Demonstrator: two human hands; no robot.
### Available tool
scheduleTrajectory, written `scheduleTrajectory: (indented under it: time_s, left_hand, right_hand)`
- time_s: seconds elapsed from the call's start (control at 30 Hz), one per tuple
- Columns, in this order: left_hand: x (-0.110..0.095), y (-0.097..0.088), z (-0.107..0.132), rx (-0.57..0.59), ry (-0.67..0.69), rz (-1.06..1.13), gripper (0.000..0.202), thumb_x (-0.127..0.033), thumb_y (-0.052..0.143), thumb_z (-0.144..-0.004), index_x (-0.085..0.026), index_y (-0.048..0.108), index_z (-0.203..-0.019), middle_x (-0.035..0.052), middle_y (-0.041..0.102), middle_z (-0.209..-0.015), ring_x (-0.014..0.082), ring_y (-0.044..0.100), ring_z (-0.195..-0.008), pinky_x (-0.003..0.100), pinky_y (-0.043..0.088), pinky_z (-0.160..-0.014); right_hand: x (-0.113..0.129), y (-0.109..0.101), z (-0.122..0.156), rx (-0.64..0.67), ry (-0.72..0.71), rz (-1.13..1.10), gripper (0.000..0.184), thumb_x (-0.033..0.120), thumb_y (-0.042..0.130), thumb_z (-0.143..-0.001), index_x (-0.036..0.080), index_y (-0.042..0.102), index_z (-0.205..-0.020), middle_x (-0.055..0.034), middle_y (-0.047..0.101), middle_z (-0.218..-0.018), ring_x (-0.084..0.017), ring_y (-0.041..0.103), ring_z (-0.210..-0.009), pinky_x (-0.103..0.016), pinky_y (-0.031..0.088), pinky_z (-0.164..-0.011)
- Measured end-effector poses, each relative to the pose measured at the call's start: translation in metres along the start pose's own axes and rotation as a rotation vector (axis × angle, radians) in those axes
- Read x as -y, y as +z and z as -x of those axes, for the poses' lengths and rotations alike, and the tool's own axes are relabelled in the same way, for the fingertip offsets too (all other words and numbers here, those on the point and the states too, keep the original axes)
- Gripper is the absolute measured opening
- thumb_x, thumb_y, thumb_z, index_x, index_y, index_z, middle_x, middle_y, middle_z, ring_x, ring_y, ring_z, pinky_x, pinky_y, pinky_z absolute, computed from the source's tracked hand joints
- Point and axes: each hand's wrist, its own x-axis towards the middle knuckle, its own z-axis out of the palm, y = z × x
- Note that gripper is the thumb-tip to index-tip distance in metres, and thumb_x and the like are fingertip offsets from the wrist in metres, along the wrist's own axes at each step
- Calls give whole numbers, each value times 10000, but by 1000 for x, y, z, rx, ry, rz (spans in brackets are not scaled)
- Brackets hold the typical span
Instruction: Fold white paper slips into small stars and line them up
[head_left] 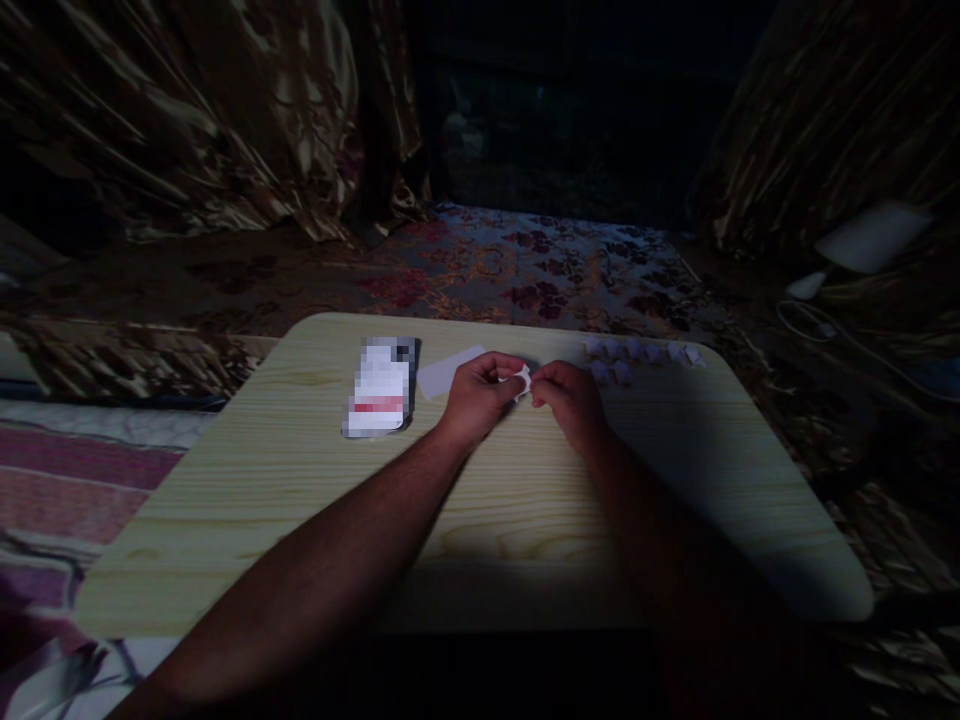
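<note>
Above the middle of the wooden table, my left hand [480,395] pinches a small white folded paper piece [524,383] between thumb and fingers. From the other side, the closed fingertips of my right hand [568,395] meet the edge of that piece. Behind my left hand a flat pale paper strip [442,374] lies on the table, partly covered by the hand. Beyond my right hand sit several small, pale, star-like folded pieces [634,349], set in two rows; the exact folds are too dim to make out.
Left of the hands lies an object with a blurred surface, apparently a phone [381,388]. The light wooden table [300,500] has rounded corners. Past its far edge is a ledge with flowered cloth [540,270], between curtains [300,110]. A white lamp [870,238] stands at right.
</note>
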Motion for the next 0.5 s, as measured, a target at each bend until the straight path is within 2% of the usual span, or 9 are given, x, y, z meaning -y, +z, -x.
scheduleTrajectory:
  time_s: [0.3,0.5]
  left_hand:
    - [1,0,0,-13,99,-156,206,-196,748,-629,-163,714,-829,31,701,-800,128,601,-699,238,452,-646]
    - [0,1,0,-13,64,-154,217,-206,749,-621,-165,700,-829,22,697,-762,118,584,-632,230,434,-592]
  right_hand:
    - [-3,2,0,-47,-68,122,103,270,593,-692,186,651,-689,17,611,-556,-140,541,-545,-258,394,-546]
    - [-6,4,0,-66,-68,131,99,277,591,-696,194,641,-673,18,603,-553,-143,534,-542,-260,398,-542]
